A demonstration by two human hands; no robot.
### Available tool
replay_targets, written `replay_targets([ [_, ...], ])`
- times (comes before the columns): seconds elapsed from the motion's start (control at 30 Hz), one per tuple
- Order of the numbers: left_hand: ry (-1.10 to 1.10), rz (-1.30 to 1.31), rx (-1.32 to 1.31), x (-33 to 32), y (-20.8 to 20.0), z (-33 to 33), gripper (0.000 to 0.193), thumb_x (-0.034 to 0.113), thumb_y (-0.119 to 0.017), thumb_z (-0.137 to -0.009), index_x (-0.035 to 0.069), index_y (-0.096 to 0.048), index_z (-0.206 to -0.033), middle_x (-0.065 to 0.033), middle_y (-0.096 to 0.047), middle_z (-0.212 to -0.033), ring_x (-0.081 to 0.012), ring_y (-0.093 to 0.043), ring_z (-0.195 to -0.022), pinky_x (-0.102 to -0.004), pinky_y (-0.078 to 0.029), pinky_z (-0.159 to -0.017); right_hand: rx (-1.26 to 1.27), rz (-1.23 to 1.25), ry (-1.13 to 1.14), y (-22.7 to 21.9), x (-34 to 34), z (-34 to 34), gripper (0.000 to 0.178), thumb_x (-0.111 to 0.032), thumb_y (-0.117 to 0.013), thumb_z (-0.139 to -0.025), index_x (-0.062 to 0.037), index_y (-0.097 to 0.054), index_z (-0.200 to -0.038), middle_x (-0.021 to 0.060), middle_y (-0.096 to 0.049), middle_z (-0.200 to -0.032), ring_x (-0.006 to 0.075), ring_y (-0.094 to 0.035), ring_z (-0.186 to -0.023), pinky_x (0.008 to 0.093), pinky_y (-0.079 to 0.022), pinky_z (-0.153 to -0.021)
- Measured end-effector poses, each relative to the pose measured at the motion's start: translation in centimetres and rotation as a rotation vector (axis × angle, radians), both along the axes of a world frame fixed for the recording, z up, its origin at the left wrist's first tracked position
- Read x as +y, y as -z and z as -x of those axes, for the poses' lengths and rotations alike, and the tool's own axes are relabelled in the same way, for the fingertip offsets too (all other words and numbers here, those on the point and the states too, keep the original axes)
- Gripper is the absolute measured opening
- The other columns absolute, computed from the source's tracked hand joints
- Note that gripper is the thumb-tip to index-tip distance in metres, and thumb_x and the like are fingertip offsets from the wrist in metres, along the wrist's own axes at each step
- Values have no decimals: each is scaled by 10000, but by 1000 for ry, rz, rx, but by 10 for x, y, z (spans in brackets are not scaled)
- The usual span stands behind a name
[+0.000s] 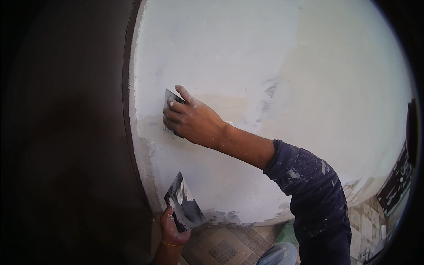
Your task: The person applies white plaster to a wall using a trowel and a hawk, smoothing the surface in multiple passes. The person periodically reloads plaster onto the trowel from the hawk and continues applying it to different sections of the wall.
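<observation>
My right hand [196, 121], dusted white, is closed on a thin flat putty scraper [169, 95], with the thumb stretched upward. The scraper is at the white wall [229, 62], near its left edge; whether its whole edge touches I cannot tell. Lower down, my left hand [175, 232] grips a dark, flat metal putty blade [191, 211] from below. A smear of white putty [182, 192] lies on that tilted blade. Around the right hand the wall has beige and whiter patches, and a grey scuffed spot [270, 91] shows farther right.
A dark brown panel [70, 123] with a frame edge borders the wall on the left. Patterned tiles [229, 247] cover the floor below. A green object [287, 232] stands low by the wall, beside my knee [280, 255]. Dark, paint-spotted items [394, 179] are at the far right.
</observation>
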State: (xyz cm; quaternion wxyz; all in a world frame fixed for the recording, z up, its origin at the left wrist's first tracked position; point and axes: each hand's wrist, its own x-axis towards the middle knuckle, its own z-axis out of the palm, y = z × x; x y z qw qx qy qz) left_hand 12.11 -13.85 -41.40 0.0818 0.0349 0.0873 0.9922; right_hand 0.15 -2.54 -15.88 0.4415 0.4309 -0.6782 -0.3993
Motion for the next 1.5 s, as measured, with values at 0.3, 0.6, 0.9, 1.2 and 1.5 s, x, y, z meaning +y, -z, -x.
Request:
replay_targets([
  [0.3,-69,103,-23,-12,7,2,425,304,-583,-854,103,-568,-1228,-53,-611,-1205,-233,-565,-1122,-401,-441,-975,26,-74,213,12,95,-12,262,-257,-581,-896,-179,-620,-1143,-19,-571,-1151,171,-474,-1185,477,-244,-1170],
  [0.6,20,164,-50,-19,-7,-2,405,214,-530,-904,80,-526,-1286,-74,-587,-1260,-240,-552,-1163,-414,-429,-1003,-436,437,311,58,152,-96,504,-93,-665,-819,-222,-559,-1295,8,-506,-1323,214,-463,-1229,487,-340,-1076],
  [0.9,252,151,86,-9,-19,-12,412,249,-486,-955,77,-489,-1328,-88,-553,-1290,-230,-522,-1201,-385,-408,-1022,-1240,662,-402,147,95,-124,743,32,-731,-632,-252,-581,-1303,55,-433,-1383,333,-417,-1265,431,-400,-1056],
  [1.2,-281,740,7,-13,-33,-10,431,277,-522,-981,-3,-464,-1303,-118,-530,-1281,-203,-521,-1179,-347,-413,-993,-810,492,87,107,104,-129,506,-100,-618,-786,-246,-596,-1270,31,-526,-1278,245,-497,-1183,365,-474,-916],
  [1.5,-785,644,-130,-22,-38,-8,558,348,-551,-958,-10,-403,-1361,-170,-458,-1363,-275,-485,-1235,-396,-400,-1015,-953,539,156,79,83,-118,550,-55,-606,-788,-133,-515,-1324,91,-557,-1099,267,-554,-1034,413,-458,-882],
])
